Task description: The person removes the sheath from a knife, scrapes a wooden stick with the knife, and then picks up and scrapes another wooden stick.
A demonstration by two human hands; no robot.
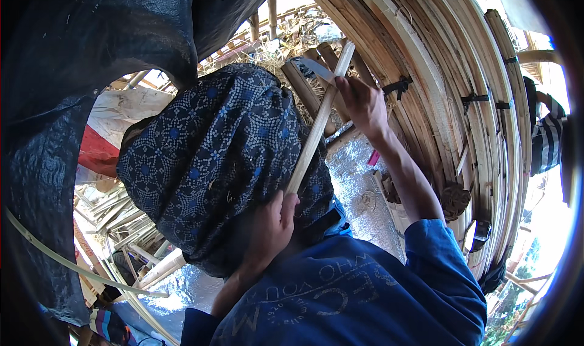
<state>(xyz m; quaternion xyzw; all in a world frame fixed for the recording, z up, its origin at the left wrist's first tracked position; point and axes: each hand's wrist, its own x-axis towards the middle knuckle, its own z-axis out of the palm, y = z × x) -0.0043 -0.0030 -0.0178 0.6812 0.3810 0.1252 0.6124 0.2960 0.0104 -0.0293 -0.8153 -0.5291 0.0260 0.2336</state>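
Bamboo strip (317,124) runs on a slant across the middle of the view, from low near the person's lap up toward the stacked bamboo beyond. The left hand (272,227) grips its lower end, fingers (286,205) wrapped tight around it, which seems to brace the strip against the patterned blue cloth (219,157) bundled over the knee. The right hand (363,103) is closed on the handle of a knife (313,67), its blade laid against the strip near the upper end, likely so the edge can shave along the length. A curved wall of bamboo slats (450,72), tied with black bands, rises on the right. Loose bamboo pieces (121,224) lie at lower left, and a silvery sheet (356,182) covers the ground beneath.
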